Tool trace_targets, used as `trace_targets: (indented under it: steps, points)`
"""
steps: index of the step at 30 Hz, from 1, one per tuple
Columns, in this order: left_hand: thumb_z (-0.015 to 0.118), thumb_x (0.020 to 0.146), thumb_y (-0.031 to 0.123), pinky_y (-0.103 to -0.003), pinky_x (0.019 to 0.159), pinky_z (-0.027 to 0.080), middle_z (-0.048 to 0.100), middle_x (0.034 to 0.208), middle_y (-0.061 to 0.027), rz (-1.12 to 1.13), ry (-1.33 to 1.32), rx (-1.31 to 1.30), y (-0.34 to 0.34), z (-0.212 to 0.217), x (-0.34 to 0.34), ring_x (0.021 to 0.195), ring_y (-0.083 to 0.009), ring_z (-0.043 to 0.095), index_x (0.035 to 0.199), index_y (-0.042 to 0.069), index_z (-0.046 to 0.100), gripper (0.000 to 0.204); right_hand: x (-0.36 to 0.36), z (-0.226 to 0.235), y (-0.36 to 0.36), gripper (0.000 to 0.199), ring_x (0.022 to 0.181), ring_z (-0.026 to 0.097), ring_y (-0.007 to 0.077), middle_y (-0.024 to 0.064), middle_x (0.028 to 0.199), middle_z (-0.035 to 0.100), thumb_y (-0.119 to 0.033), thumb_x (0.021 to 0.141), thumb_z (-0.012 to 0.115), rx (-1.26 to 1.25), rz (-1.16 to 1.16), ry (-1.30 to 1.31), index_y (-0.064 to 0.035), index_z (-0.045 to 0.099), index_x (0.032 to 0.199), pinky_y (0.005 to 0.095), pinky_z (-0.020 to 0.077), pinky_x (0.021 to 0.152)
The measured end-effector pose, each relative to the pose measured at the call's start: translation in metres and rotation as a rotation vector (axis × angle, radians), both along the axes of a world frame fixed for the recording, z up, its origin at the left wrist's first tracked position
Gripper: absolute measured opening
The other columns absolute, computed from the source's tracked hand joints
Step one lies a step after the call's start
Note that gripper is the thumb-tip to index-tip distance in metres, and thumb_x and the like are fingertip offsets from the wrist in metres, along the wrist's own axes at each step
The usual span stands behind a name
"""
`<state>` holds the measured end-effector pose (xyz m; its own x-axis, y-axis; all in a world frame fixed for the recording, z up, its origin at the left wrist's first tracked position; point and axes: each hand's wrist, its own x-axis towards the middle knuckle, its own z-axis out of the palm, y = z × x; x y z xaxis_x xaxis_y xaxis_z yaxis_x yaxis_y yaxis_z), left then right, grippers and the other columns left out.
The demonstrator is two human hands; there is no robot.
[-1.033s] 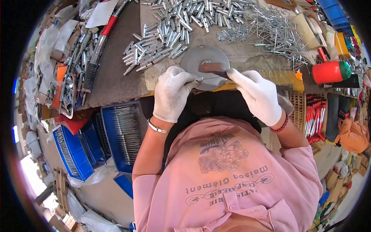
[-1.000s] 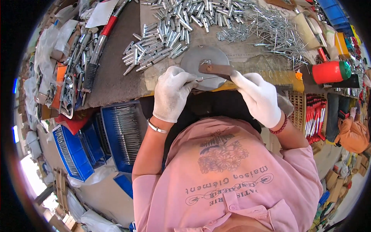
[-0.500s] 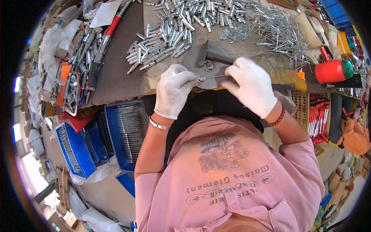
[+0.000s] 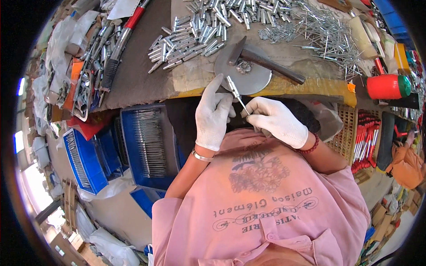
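My white-gloved right hand (image 4: pixel 276 122), held just off the bench edge, pinches the thin end of a slim metal rod (image 4: pixel 242 105). A short silver metal tube (image 4: pixel 232 86) sits on the rod's other end, tilted up and to the left. Beside the tube is my left hand (image 4: pixel 214 117), also gloved; its index finger is stretched out, the other fingers half bent, and nothing shows in its grip. Just beyond lies a round grey metal plate (image 4: pixel 255 84). A hammer (image 4: pixel 273 66) with a dark handle rests across it, beside a small heap of metal bits (image 4: pixel 243 67).
Many silver tubes (image 4: pixel 195 40) are piled at the back, with thin metal rods (image 4: pixel 330 37) to their right. A red and green spool (image 4: pixel 388 87) stands at the right. Blue bins (image 4: pixel 148 142) of rods sit below left. Red-handled tools (image 4: pixel 367 133) fill a basket below right.
Both hands have drawn back from the plate toward my body. My left hand has let go of the tube end; my right hand keeps the rod, now tilted up. The hammer's handle shows fully.
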<state>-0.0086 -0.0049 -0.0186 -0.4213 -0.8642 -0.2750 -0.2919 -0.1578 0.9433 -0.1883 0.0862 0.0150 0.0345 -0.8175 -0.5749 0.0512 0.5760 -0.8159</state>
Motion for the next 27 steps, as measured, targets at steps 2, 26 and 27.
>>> trace_targets:
  steps: [2,26,27]
  points:
    - [0.066,0.098,0.0,-0.025,0.062,0.052,0.073,0.09,-0.0062,0.024,0.041,0.17,-0.002,0.003,-0.001,0.07,-0.009,0.064,0.154,0.002,0.049,0.058,0.004,-0.005,0.0,0.017,0.075,0.059,0.0097,0.002,0.084,0.065,-0.01,0.096,0.065,-0.088,-0.007,0.031,0.002,0.068,0.109,0.0272,0.0502,0.069]
    - [0.083,0.083,0.016,-0.038,0.094,0.056,0.074,0.119,-0.0159,1.163,-0.533,0.007,-0.037,-0.236,0.344,0.107,-0.0272,0.072,0.127,-0.001,0.067,0.05,-0.006,-0.009,-0.022,0.042,0.061,0.054,0.0078,0.0061,0.087,0.061,-0.009,0.104,0.048,-0.308,-0.244,0.274,0.0054,0.056,0.143,0.0217,0.0434,0.057]
    - [0.083,0.083,0.016,-0.038,0.094,0.056,0.074,0.119,-0.0159,1.181,-0.541,0.008,-0.035,-0.252,0.37,0.107,-0.0272,0.072,0.127,-0.001,0.067,0.05,-0.005,-0.009,-0.024,0.042,0.061,0.054,0.0076,0.006,0.087,0.061,-0.009,0.104,0.049,-0.308,-0.221,0.258,0.0054,0.056,0.142,0.0215,0.0434,0.057]
